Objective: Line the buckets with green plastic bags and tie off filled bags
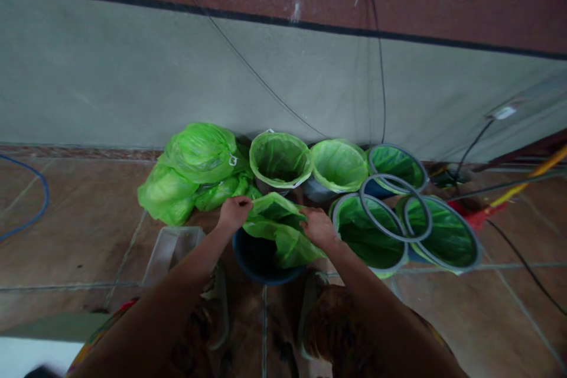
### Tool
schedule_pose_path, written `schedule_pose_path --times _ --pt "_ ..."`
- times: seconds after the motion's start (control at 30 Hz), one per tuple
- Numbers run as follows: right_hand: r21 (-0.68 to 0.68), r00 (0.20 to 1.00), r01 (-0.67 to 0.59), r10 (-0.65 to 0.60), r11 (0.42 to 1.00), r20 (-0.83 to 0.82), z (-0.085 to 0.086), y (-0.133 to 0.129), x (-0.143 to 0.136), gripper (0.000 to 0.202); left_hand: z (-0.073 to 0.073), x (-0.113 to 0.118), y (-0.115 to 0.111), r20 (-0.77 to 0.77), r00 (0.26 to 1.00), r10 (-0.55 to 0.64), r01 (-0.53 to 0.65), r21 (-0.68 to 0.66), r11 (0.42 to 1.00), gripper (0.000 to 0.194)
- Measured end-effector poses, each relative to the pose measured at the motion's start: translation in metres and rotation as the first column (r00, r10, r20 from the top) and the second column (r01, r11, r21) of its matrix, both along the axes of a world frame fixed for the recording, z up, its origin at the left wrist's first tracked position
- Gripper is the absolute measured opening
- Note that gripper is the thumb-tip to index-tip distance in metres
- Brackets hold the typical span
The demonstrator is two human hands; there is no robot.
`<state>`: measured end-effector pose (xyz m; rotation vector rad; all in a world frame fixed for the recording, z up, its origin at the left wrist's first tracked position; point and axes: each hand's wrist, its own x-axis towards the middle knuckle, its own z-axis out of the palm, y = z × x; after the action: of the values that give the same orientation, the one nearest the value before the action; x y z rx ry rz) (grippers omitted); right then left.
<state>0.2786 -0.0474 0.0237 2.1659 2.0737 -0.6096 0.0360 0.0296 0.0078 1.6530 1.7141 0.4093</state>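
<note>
Left hand [235,212] pinched shut on the left end of a green bag's [296,242] rim, right hand [318,227] gripping the right end of the same rim; hands well apart, bag mouth stretched between them. Green bag sits over and partly inside a blue bin [269,280], near centre of scene, on tiled floor [106,242]. Mouth's long axis runs left to right, dipping slightly toward the right; opening faces up, loose film hangs down on the near right side into the bin. Blue bin upright, mouth up, its near left part uncovered. Clear tray [165,251] on floor just left of it, long axis running near to far. Bulging green bags [195,156] heaped far left. Behind the blue bin, far side, a green-lined bin [281,182], another green-lined bin [339,186] just right of it; three more lined bins [371,233] clustered further right. Loose grey rings [396,239] lie across the tops of those three, count unclear. Grey wall [133,71] along the far side
</note>
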Motion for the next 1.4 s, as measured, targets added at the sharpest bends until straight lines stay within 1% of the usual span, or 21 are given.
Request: schedule_pose_path --times 0.07,0.17,0.33,0.5,0.57,0.6,0.67,0.73,0.77,0.87,0.9,0.93,0.97,1.0,1.07,1.13,1.2,1.27,1.33,1.4 --pt "-0.039 0.999 0.02 -0.019 0.999 0.045 -0.001 -0.001 -0.002 0.04 -0.002 0.002 -0.001 0.085 0.996 0.01 -0.01 0.005 1.0 0.023" --pt "-0.089 0.987 0.087 -0.074 0.992 0.141 -0.001 -0.002 -0.002 0.041 0.0 0.006 -0.005 0.124 0.992 0.014 -0.017 0.02 1.0 0.021" --pt "-0.113 0.963 0.171 -0.142 0.979 0.228 0.001 -0.002 0.003 0.031 0.009 0.011 -0.009 0.087 0.996 0.032 -0.034 0.029 0.999 0.022" --pt "-0.145 0.959 0.204 -0.168 0.968 0.227 0.006 0.0 0.003 0.035 0.012 0.011 -0.009 0.008 0.999 0.047 -0.047 0.02 0.999 0.022" --pt "-0.11 0.964 0.2 -0.175 0.974 0.202 0.008 0.002 0.002 0.032 0.013 0.012 -0.009 -0.016 0.999 0.033 -0.033 0.033 0.999 0.022" --pt "-0.076 0.967 0.198 -0.182 0.977 0.179 0.009 0.003 0.0 0.03 0.013 0.012 -0.01 -0.026 1.0 0.014 -0.012 0.06 0.998 0.022" --pt "0.02 0.975 0.196 -0.197 0.98 0.106 0.01 0.004 -0.003 0.034 0.015 0.016 -0.014 -0.035 0.997 -0.07 0.075 0.156 0.985 0.021" --pt "0.12 0.986 0.162 -0.164 0.979 0.01 0.012 0.005 -0.007 0.045 0.018 0.022 -0.021 -0.044 0.978 -0.204 0.208 0.268 0.941 0.02" --pt "0.166 0.992 0.123 -0.119 0.978 -0.034 0.012 0.005 -0.009 0.051 0.02 0.025 -0.026 -0.051 0.959 -0.279 0.281 0.317 0.906 0.02" --pt "0.297 0.988 -0.05 0.092 0.954 -0.127 0.014 0.005 -0.017 0.067 0.025 0.037 -0.042 -0.103 0.873 -0.478 0.474 0.418 0.775 0.021" --pt "0.331 0.978 -0.101 0.155 0.938 -0.14 0.014 0.005 -0.02 0.067 0.027 0.04 -0.046 -0.125 0.844 -0.522 0.519 0.436 0.735 0.022" --pt "0.356 0.968 -0.142 0.205 0.924 -0.146 0.015 0.005 -0.022 0.063 0.028 0.043 -0.05 -0.145 0.821 -0.552 0.552 0.446 0.704 0.022" --pt "0.369 0.958 -0.173 0.243 0.913 -0.15 0.015 0.005 -0.023 0.055 0.029 0.045 -0.053 -0.163 0.806 -0.569 0.574 0.448 0.685 0.022" --pt "0.37 0.952 -0.195 0.267 0.908 -0.153 0.016 0.005 -0.024 0.046 0.03 0.046 -0.055 -0.177 0.798 -0.576 0.587 0.442 0.678 0.022" --pt "0.343 0.95 -0.205 0.27 0.917 -0.154 0.017 0.006 -0.024 0.032 0.031 0.046 -0.057 -0.212 0.798 -0.564 0.597 0.402 0.694 0.021" --pt "0.305 0.962 -0.18 0.232 0.935 -0.142 0.019 0.007 -0.023 0.026 0.031 0.043 -0.054 -0.284 0.804 -0.523 0.594 0.321 0.738 0.022" --pt "0.283 0.975 -0.147 0.188 0.948 -0.122 0.022 0.007 -0.022 0.024 0.032 0.04 -0.05 -0.384 0.797 -0.467 0.568 0.214 0.795 0.023" --pt "0.264 0.983 -0.118 0.151 0.957 -0.107 0.027 0.007 -0.022 0.024 0.033 0.036 -0.044 -0.471 0.775 -0.422 0.525 0.108 0.844 0.026" --pt "0.224 0.991 -0.059 0.085 0.973 -0.105 0.033 0.007 -0.023 0.027 0.034 0.031 -0.039 -0.532 0.752 -0.39 0.479 0.036 0.877 0.028" --pt "0.171 0.995 0.028 -0.011 0.985 -0.095 0.04 0.008 -0.024 0.03 0.035 0.027 -0.034 -0.571 0.738 -0.359 0.438 0.0 0.899 0.029"
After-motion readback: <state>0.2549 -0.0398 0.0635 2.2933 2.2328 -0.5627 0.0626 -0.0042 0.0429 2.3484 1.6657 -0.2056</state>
